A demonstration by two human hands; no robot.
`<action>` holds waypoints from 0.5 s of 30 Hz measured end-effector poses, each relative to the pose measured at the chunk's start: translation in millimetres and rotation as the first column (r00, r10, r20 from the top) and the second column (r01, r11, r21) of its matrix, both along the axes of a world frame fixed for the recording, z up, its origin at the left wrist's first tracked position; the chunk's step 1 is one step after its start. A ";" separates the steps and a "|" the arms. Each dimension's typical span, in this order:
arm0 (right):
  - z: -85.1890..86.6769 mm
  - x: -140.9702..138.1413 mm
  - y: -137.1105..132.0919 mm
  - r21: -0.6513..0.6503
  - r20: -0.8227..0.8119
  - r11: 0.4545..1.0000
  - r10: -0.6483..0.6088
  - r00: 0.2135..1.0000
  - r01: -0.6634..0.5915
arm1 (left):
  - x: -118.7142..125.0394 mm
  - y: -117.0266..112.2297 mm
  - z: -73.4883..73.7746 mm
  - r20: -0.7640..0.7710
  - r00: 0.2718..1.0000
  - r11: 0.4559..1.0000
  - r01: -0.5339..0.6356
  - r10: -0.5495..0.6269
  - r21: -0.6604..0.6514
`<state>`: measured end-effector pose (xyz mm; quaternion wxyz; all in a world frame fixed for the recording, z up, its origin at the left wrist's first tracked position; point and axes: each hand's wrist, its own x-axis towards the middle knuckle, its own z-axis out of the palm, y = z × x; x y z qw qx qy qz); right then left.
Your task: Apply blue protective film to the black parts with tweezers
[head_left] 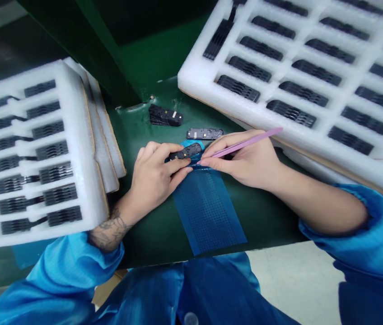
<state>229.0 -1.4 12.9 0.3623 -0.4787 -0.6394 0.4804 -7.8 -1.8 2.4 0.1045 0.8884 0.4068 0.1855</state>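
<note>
My left hand [156, 174] pinches a small black plastic part [186, 151] over the top end of a blue film sheet [208, 210] covered in rows of tiny pieces. Holding pink tweezers [245, 143], my right hand [245, 160] has their tip down on the sheet just below the part. Both hands rest on the green bench [144, 131].
A single black part [204, 133] and a small stack of black parts [165, 116] lie beyond the hands. White foam trays with slots of black parts stand at the left [76, 149] and at the upper right [194, 79]. The bench edge runs below the sheet.
</note>
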 end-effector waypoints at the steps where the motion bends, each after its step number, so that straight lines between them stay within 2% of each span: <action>1: -0.1 -0.1 -0.3 -0.002 -0.003 1.000 -0.008 1.000 0.008 | 0.0 -0.1 0.3 0.001 1.000 1.000 -0.001 0.001 0.000; 8: 1.6 -2.4 -2.7 -0.028 -0.049 0.970 -0.241 0.969 0.240 | -0.6 -2.3 6.0 0.009 1.000 1.000 0.017 -0.017 -0.003; 15: -2.7 -3.4 -2.9 -0.004 0.025 0.965 -0.262 0.965 0.263 | 0.4 -2.5 4.7 0.035 0.999 0.999 0.038 -0.039 0.029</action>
